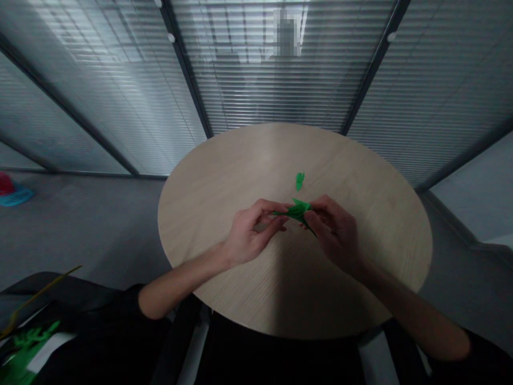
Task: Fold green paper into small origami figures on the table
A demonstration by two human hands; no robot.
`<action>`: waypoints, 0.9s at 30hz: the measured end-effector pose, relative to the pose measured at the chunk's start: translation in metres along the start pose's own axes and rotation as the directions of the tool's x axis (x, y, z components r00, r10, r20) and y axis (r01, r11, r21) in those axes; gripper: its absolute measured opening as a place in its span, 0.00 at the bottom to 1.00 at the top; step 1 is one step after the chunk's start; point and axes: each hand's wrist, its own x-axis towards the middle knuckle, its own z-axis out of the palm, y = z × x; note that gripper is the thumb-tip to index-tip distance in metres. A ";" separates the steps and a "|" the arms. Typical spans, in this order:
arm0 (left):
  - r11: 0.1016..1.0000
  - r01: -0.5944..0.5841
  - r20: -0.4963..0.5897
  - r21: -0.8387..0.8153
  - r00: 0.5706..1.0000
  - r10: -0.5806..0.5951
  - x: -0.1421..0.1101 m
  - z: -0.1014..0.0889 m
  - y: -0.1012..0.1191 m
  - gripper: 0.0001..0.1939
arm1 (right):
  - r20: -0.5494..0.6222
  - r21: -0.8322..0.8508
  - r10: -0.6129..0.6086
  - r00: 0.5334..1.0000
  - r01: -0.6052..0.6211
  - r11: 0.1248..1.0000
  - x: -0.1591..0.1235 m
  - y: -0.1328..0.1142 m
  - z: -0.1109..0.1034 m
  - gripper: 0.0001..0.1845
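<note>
Above the middle of the round wooden table, a folded piece of green paper (pixel 297 209) is held between my two hands. My left hand (pixel 256 227) pinches its left tip between thumb and fingers. On the other side, my right hand (pixel 334 227) grips its right part, with the thumb on the near face and some fingers hidden behind. The paper has pointed corners and several layers. Just beyond the hands, a small green piece (pixel 300 181) lies flat on the table, apart from both hands; it looks like a paper cutout.
The round table (pixel 224 176) stands against a glass wall with blinds (pixel 272 91). At the lower left, green material (pixel 24 358) and a white piece (pixel 50 350) lie near a dark chair. A red and blue object (pixel 14 192) rests on the floor at far left.
</note>
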 end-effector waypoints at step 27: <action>0.999 -0.044 -0.059 0.030 0.997 0.045 -0.002 0.003 -0.003 0.06 | -0.029 -0.025 -0.082 0.996 0.081 0.996 -0.001 -0.002 -0.005 0.04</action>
